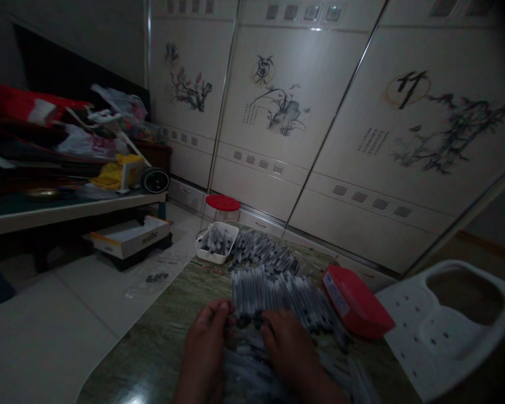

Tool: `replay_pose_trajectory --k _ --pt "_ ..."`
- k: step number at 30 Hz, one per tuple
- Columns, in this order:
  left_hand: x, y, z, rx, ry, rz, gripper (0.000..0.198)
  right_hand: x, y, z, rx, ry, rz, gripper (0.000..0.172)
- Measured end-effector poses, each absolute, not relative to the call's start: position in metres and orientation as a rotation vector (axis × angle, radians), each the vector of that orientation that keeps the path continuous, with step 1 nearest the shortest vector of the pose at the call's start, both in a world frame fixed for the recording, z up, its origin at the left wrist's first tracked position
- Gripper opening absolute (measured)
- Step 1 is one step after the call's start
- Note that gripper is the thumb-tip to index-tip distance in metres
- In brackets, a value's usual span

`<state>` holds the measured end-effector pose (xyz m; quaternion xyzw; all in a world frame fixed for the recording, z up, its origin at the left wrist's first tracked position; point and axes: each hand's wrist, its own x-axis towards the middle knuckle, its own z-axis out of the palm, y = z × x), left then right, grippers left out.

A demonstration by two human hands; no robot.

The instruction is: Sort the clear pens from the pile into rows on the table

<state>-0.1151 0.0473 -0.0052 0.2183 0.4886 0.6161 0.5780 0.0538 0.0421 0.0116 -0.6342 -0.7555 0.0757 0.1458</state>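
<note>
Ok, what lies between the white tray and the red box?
In the head view, a heap of slim grey tubes lies between the white tray and the red box.

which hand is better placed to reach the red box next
Probably the right hand: it lies on the pile of thin clear plastic pens, nearer the red rectangular box; the left hand sits farther away.

Ahead of the grip (246, 336), cream sliding wardrobe doors (256, 163) painted with ink orchids and bamboo fill the wall. Left of the grip, a low shelf (67, 216) heaped with plastic bags (90, 140) stands on pale floor tiles (46, 342), all dimly lit.
</note>
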Motion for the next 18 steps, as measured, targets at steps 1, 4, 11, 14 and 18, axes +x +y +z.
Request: replay_pose_trajectory --k 1,4,11,14,18 --pt "-0.116 0.048 -0.006 0.480 1.135 1.462 0.043 0.049 0.045 0.013 -1.818 -2.180 0.219 0.023" --pt "-0.120 0.049 -0.009 0.393 1.105 1.513 0.042 0.036 0.055 0.014 -1.812 -2.190 0.237 0.019" --pt "-0.127 0.051 -0.012 0.341 1.099 1.529 0.038 0.022 0.079 0.009 -1.893 -2.167 0.292 0.021" --pt "-0.128 0.051 -0.011 0.341 1.092 1.533 0.037 0.018 0.086 0.008 -1.928 -2.156 0.260 0.022" --pt "-0.130 0.050 -0.010 0.326 1.085 1.533 0.037 0.014 0.097 0.003 -1.977 -2.131 0.218 0.023"
